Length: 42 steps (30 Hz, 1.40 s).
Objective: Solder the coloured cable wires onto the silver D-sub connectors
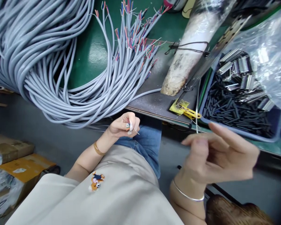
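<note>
My left hand [126,125] is closed in front of the table edge, gripping a cable end whose thin coloured wires [128,125] poke out between thumb and fingers. A fine pale strand sticks out past the fingertips. My right hand [222,153], smeared by motion, is in the air in front of a blue bin [202,109]. Its index finger is stretched out and I see nothing held. Inside the bin lie many short black tubes [231,112] and silvery metal connector parts [244,65].
A big bundle of grey cables [84,106] with stripped, coloured ends covers the table's left side. A plastic-wrapped white roll [189,53] leans over the middle, beside a yellow clip-like tool [189,113]. Cardboard boxes [25,168] stand on the floor at left.
</note>
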Available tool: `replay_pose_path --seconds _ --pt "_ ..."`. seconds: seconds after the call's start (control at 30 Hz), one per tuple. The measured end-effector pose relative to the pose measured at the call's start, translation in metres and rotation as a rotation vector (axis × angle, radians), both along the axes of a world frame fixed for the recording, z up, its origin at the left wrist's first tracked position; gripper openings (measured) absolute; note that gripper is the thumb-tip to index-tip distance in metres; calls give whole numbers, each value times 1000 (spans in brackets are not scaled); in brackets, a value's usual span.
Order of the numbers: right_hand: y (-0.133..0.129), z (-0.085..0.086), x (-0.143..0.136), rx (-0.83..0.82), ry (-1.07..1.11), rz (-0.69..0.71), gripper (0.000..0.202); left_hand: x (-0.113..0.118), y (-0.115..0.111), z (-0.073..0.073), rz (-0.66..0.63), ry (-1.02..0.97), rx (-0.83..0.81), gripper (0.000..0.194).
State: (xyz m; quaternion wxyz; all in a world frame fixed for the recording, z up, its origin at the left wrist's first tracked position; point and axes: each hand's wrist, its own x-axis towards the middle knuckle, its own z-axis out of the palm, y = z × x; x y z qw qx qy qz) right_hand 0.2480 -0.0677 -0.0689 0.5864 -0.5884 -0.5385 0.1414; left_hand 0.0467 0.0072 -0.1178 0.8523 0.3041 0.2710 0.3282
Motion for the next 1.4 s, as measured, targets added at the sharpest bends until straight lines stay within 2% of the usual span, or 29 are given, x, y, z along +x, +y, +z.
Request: replay_pose_path --seconds 0.1,0.2,0.27,0.37,0.47,0.63,0.77,0.9,1.23,1.4 --pt "8 9 -6 15 -35 47 39 0 -1 2 14 -60 17 69" --pt "8 13 -7 -103 -112 60 18 -1 -1 4 9 -104 49 62" --pt "5 13 -7 -122 -129 55 7 0 -2 8 16 -103 55 56" --pt "0 11 -6 -75 -83 21 5 6 -4 19 112 -20 40 45" --pt "2 10 -5 -71 -134 -3 1 17 -8 33 218 71 35 37" --pt "15 11 -2 -228 -98 119 4 33 -12 46 217 88 110 33" --pt "20 11 0 -240 -14 211 5 40 -11 50 187 100 140 37" --pt "20 9 1 -207 -39 261 9 42 -11 53 167 110 156 38" --pt "20 7 3 -169 -96 282 14 43 -11 53 138 139 143 41" --pt "21 7 2 -266 31 278 6 42 -12 54 125 128 163 37"
